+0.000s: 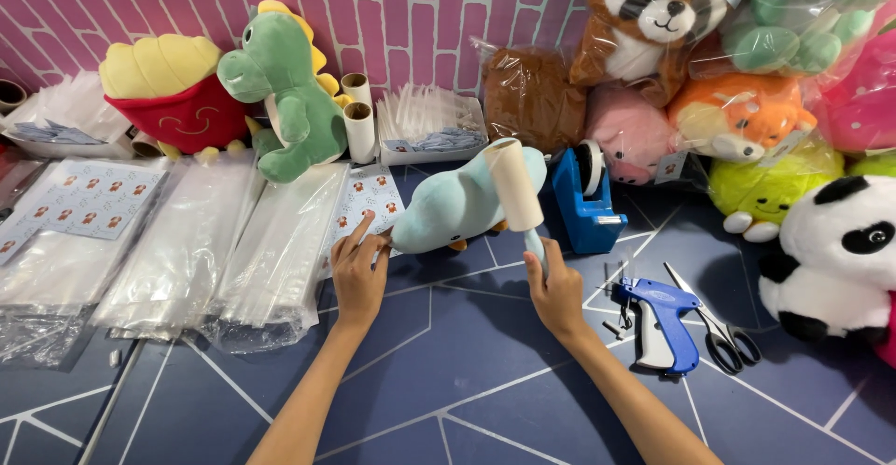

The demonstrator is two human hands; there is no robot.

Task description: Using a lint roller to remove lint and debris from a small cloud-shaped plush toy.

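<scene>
While both hands worked over the blue desk [448,372], this is how things stood.

Toy: the soft, light-blue plush toy [457,205] lay on its side on the desk, just in front of the blue tape holder [586,205].
How it would handle: it looked light and squishy, like a pillow. It would bend and dent when pushed, and it would not break. Its fur did not look slippery.
Where to hold it: the round end near the left hand looked best, because it was fat and easy to pinch.
Left hand: the left hand [358,274] lay flat with its fingers half open. Its fingertips [381,237] touched the end of the toy and held it steady. It did not wrap around the toy.
Roller: the cream-white lint roller with a pale blue handle [516,187] stood tilted, and its sticky drum rested against the toy's back. It looked stiff and light.
Right hand: the right hand [557,292] was closed tight around the roller's thin handle, low down near the end.
Close by: a blue tagging gun [661,316] and scissors with black handles [721,330] lay to the right, apart from both hands. Stacks of clear plastic bags [187,241] lay to the left, just beside the left hand.
</scene>
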